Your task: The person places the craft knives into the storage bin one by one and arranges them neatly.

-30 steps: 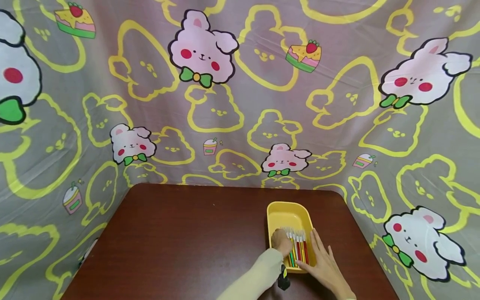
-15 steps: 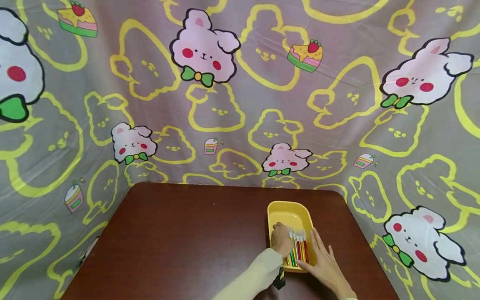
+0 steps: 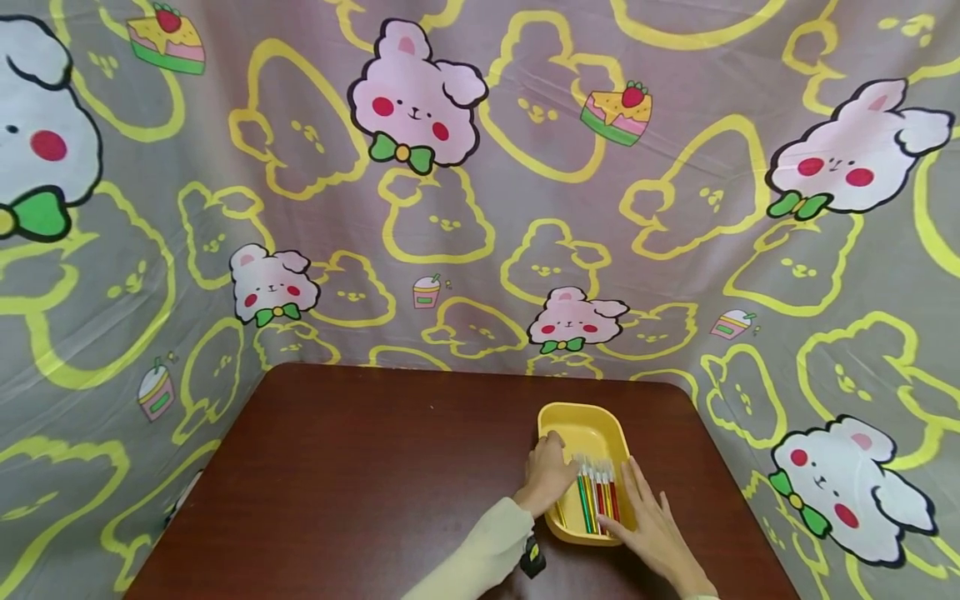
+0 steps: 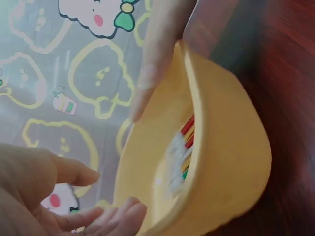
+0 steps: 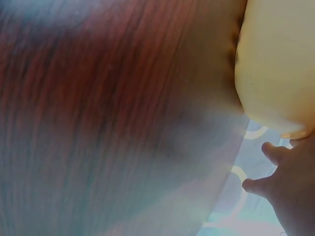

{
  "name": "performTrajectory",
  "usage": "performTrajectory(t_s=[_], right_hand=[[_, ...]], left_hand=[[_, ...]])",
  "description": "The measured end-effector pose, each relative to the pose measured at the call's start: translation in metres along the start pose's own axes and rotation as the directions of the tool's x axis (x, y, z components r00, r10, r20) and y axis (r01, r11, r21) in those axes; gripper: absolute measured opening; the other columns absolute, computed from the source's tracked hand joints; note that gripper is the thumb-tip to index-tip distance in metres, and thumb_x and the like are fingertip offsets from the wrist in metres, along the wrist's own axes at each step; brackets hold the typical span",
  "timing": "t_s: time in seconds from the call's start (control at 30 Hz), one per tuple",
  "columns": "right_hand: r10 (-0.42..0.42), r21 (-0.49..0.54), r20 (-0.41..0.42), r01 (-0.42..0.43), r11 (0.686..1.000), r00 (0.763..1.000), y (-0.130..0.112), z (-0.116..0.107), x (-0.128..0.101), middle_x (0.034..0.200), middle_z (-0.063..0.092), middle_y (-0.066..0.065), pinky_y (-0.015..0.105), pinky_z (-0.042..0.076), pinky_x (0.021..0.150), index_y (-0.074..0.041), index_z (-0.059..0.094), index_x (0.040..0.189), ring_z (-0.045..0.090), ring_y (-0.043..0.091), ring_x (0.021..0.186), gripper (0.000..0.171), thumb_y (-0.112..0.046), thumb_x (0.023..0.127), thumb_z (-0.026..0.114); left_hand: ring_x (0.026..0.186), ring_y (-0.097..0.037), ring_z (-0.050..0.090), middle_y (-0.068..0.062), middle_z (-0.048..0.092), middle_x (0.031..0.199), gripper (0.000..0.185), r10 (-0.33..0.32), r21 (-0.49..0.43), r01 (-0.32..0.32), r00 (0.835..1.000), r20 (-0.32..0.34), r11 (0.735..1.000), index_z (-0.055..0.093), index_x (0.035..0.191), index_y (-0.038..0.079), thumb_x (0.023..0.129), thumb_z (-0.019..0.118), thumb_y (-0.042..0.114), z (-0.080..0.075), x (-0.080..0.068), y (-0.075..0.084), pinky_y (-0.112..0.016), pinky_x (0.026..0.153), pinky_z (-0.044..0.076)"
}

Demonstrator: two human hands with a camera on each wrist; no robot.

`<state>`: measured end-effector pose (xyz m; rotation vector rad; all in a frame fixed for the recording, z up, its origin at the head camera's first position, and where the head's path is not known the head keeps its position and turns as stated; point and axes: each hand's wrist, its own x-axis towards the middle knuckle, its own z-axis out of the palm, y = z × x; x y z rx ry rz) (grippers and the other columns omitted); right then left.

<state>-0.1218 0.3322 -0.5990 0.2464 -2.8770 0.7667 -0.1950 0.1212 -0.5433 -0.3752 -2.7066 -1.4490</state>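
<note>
A yellow tray (image 3: 581, 417) stands at the right of the table, holding several slim sticks (image 3: 597, 500) in green, gold, red and silver with whitish ends. One gold stick (image 3: 560, 512) lies apart from that row, by the left wall. My left hand (image 3: 546, 475) is over the tray's left rim; in the left wrist view its thumb and fingers (image 4: 74, 172) are spread apart, holding nothing. My right hand (image 3: 652, 525) rests against the tray's right side, fingers extended along the rim and thumb reaching over the near right corner.
The tray stands on a dark brown wooden table (image 3: 390, 467). Patterned cloth (image 3: 450, 208) with cartoon bunnies hangs behind the table and on both sides. A black device (image 3: 532, 557) sits at my left wrist.
My left hand has moved left and away from me, off the sticks, and its fingers have spread; the green and gold sticks show more now. The right hand keeps its place at the tray.
</note>
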Motion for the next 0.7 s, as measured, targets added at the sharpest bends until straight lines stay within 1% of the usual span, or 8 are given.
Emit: performTrajectory(t_s=[0.07, 0.1, 0.2, 0.33, 0.43, 0.5, 0.57, 0.7], right_hand=[[0.005, 0.025, 0.010, -0.005, 1.000, 1.000, 0.000, -0.001, 0.000, 0.173, 0.015, 0.023, 0.084, 0.016, 0.109, 0.000, 0.023, 0.166, 0.034, 0.057, 0.147, 0.095, -0.045, 0.098, 0.072], [0.005, 0.039, 0.015, -0.006, 0.999, 1.000, 0.001, -0.002, 0.000, 0.174, 0.014, 0.022, 0.085, 0.016, 0.109, 0.000, 0.023, 0.166, 0.034, 0.057, 0.147, 0.092, -0.044, 0.100, 0.070], [0.010, 0.088, 0.016, -0.011, 0.996, 1.000, 0.002, -0.005, 0.001, 0.174, 0.014, 0.022, 0.085, 0.015, 0.108, -0.001, 0.024, 0.166, 0.031, 0.058, 0.148, 0.084, -0.039, 0.104, 0.066], [0.012, 0.120, 0.004, -0.012, 0.993, 1.000, 0.002, -0.010, 0.002, 0.172, 0.019, 0.027, 0.085, 0.014, 0.109, -0.003, 0.026, 0.166, 0.028, 0.058, 0.149, 0.079, -0.035, 0.105, 0.063], [0.018, 0.112, 0.004, -0.019, 0.994, 1.000, 0.002, -0.014, 0.002, 0.170, 0.021, 0.028, 0.084, 0.014, 0.109, -0.005, 0.027, 0.167, 0.027, 0.058, 0.150, 0.077, -0.036, 0.106, 0.063], [0.024, 0.107, 0.007, -0.024, 0.994, 1.000, 0.002, -0.016, 0.002, 0.170, 0.023, 0.028, 0.084, 0.015, 0.109, -0.006, 0.028, 0.167, 0.027, 0.057, 0.150, 0.077, -0.037, 0.106, 0.063], [0.029, 0.094, 0.013, -0.030, 0.995, 0.999, 0.002, -0.018, 0.000, 0.169, 0.024, 0.029, 0.085, 0.015, 0.108, -0.007, 0.027, 0.167, 0.027, 0.057, 0.150, 0.077, -0.036, 0.106, 0.063], [0.050, 0.054, 0.027, -0.051, 0.997, 0.998, 0.005, -0.024, -0.004, 0.170, 0.023, 0.029, 0.085, 0.014, 0.108, -0.010, 0.025, 0.169, 0.025, 0.058, 0.150, 0.079, -0.038, 0.105, 0.064]], left_hand=[[0.080, -0.025, 0.064, -0.007, 0.063, 0.095, 0.027, 0.031, -0.008, -0.031, 0.999, -0.017, 0.999, 0.064, 0.113, 0.001, 0.096, 0.076, 0.019, -0.009, -0.002, -0.003, -0.040, 0.070, 0.053], [0.079, -0.025, 0.064, -0.007, 0.063, 0.093, 0.026, 0.015, -0.025, -0.015, 1.000, -0.002, 1.000, 0.065, 0.112, 0.000, 0.094, 0.077, 0.014, -0.022, -0.005, 0.006, -0.039, 0.069, 0.053], [0.078, -0.021, 0.063, -0.006, 0.064, 0.095, 0.026, 0.049, -0.015, -0.049, 0.999, -0.009, 0.999, 0.065, 0.115, 0.002, 0.095, 0.076, 0.014, -0.036, -0.008, 0.003, -0.035, 0.067, 0.051], [0.078, -0.018, 0.062, -0.009, 0.065, 0.099, 0.025, 0.088, 0.009, -0.088, 0.996, -0.019, 0.996, 0.064, 0.117, 0.004, 0.097, 0.074, 0.016, -0.052, -0.011, -0.004, -0.033, 0.066, 0.050], [0.080, -0.017, 0.063, -0.008, 0.064, 0.101, 0.024, 0.098, 0.013, -0.098, 0.994, -0.051, 0.995, 0.064, 0.117, 0.005, 0.098, 0.074, 0.018, -0.060, -0.014, -0.010, -0.032, 0.067, 0.051], [0.084, -0.018, 0.063, -0.005, 0.063, 0.102, 0.027, 0.099, 0.017, -0.098, 0.992, -0.076, 0.995, 0.064, 0.117, 0.007, 0.097, 0.076, 0.021, -0.065, -0.017, -0.016, -0.033, 0.070, 0.051], [0.091, -0.020, 0.063, -0.003, 0.062, 0.105, 0.031, 0.095, 0.033, -0.092, 0.991, -0.099, 0.995, 0.064, 0.117, 0.009, 0.096, 0.079, 0.026, -0.071, -0.021, -0.022, -0.037, 0.076, 0.052], [0.104, -0.026, 0.061, -0.006, 0.063, 0.114, 0.040, 0.108, 0.085, -0.097, 0.983, -0.146, 0.992, 0.064, 0.121, 0.009, 0.095, 0.080, 0.036, -0.081, -0.028, -0.037, -0.048, 0.088, 0.051]])
